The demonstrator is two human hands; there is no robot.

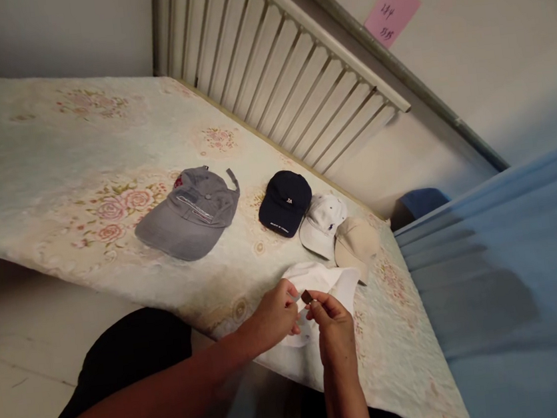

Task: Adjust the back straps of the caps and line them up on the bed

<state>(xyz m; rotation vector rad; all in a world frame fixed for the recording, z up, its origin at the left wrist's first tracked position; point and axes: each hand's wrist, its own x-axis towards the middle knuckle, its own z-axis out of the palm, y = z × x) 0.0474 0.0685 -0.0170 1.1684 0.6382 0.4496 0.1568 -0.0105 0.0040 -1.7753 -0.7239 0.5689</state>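
Note:
My right hand (332, 323) pinches a small dark brown square piece (307, 297) between thumb and fingers. Just left of it, my left hand (276, 313) has its fingers curled in; whether they grip anything is hidden. Both hands are over a white cap (340, 282) at the near edge of the table, and they cover part of it. Beyond them lie a beige cap (357, 243), a white cap with a small dark logo (325, 220) and a navy cap (285, 201), set close together. A grey cap (192, 219) with its strap sticking up lies farther left.
The caps lie on a table with a floral cloth (75, 145). A white radiator (261, 56) runs along the far edge. To the right hangs a blue curtain (512, 276), with a dark blue object (421, 203) behind it. A pink note (392, 13) is on the wall.

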